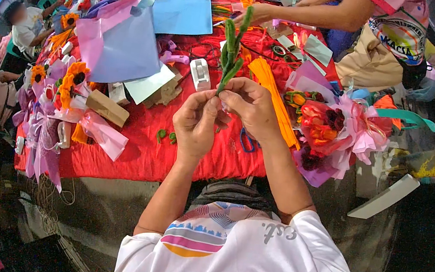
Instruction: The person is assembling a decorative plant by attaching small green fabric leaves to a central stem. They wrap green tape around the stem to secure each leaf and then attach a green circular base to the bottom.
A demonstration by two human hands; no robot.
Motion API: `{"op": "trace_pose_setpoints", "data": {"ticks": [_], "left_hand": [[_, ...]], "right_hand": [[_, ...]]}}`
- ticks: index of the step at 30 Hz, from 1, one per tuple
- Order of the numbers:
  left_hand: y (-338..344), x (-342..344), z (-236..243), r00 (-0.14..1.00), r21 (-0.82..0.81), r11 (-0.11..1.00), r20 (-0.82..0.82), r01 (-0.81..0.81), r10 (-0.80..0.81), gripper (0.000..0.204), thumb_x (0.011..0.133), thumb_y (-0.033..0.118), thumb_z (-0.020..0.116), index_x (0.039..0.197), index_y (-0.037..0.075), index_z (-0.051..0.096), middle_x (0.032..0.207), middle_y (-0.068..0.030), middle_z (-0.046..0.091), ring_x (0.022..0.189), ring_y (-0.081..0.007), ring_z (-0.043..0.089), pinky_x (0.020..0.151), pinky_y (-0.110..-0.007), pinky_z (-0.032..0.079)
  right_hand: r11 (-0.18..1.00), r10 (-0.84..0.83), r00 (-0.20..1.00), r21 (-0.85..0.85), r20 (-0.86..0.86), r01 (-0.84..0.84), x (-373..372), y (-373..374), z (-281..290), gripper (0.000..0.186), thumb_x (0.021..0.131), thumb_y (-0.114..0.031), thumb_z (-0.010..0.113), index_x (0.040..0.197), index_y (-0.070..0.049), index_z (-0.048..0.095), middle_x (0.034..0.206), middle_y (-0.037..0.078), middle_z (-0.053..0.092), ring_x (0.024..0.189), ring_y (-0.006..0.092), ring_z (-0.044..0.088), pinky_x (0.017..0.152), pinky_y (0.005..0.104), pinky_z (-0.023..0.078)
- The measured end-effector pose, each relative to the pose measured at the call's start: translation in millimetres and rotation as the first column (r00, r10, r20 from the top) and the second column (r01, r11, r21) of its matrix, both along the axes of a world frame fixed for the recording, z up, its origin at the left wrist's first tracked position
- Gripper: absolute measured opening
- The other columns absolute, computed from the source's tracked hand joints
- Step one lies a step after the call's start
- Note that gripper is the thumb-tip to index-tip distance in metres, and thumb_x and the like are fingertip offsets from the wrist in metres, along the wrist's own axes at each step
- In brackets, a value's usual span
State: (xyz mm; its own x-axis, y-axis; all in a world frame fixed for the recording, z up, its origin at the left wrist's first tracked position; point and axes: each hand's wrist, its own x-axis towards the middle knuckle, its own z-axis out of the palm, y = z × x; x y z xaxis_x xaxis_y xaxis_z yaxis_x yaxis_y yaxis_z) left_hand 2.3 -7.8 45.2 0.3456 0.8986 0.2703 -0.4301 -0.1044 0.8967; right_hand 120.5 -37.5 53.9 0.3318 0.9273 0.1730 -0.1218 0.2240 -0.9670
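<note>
Both my hands meet over the front of a red-covered table (225, 160). Pinched between their fingertips is a fuzzy green pipe-cleaner stem (233, 50), upright, with several looped leaf-like branches. My left hand (196, 124) grips its lower end between thumb and fingers. My right hand (255, 111) pinches it just beside, its fingers curled. Behind the left hand stands a white tape dispenser (200, 74). A bundle of orange pipe cleaners (276, 105) lies right of my right hand. Small green curled pieces (166, 137) rest left of my left wrist, and a blue loop-shaped handle (248, 141) shows between my forearms.
Blue wrapping sheets (128, 51) and a brown box (107, 108) lie to the left, near sunflower bouquets (74, 79). A red-and-pink bouquet (338, 127) sits at the right. Across the table, another person's arm (310, 17) reaches in. More people are at the far left.
</note>
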Motion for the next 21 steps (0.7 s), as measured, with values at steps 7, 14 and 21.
{"op": "trace_pose_setpoints", "data": {"ticks": [7,14,21], "left_hand": [[0.9,6.3,-6.3,0.951,0.226,0.953,-0.186,-0.201,0.245,0.010,0.083,0.000,0.054,0.093,-0.002,0.054,0.075,-0.0063,0.059,0.058,-0.0096,0.057,0.051,-0.022,0.049],[4.5,3.1,-19.8,0.932,0.280,0.940,-0.249,-0.192,0.264,0.009,0.082,-0.001,0.055,0.091,-0.002,0.055,0.076,-0.0057,0.058,0.057,-0.0093,0.056,0.048,-0.021,0.047],[1.4,-2.0,-4.8,0.986,-0.027,0.997,-0.154,-0.073,0.068,0.013,0.087,0.010,0.051,0.093,-0.001,0.055,0.067,-0.0040,0.058,0.052,-0.0089,0.056,0.044,-0.019,0.043]], "right_hand": [[0.999,-0.052,0.999,-0.013,0.011,0.053,-2.0,1.8,-4.0,0.009,0.078,-0.010,0.060,0.081,-0.002,0.059,0.071,-0.001,0.058,0.065,0.0049,0.052,0.059,0.0196,0.042],[0.995,-0.088,0.981,-0.022,0.171,0.093,-3.9,3.4,-8.6,0.007,0.080,-0.007,0.058,0.086,-0.002,0.055,0.076,0.000,0.056,0.067,0.0046,0.052,0.060,0.0180,0.042],[0.999,-0.027,0.993,-0.016,0.112,0.029,1.9,1.1,-8.6,0.013,0.078,-0.010,0.061,0.088,-0.002,0.060,0.079,0.001,0.060,0.071,0.0054,0.054,0.064,0.0206,0.044]]}}
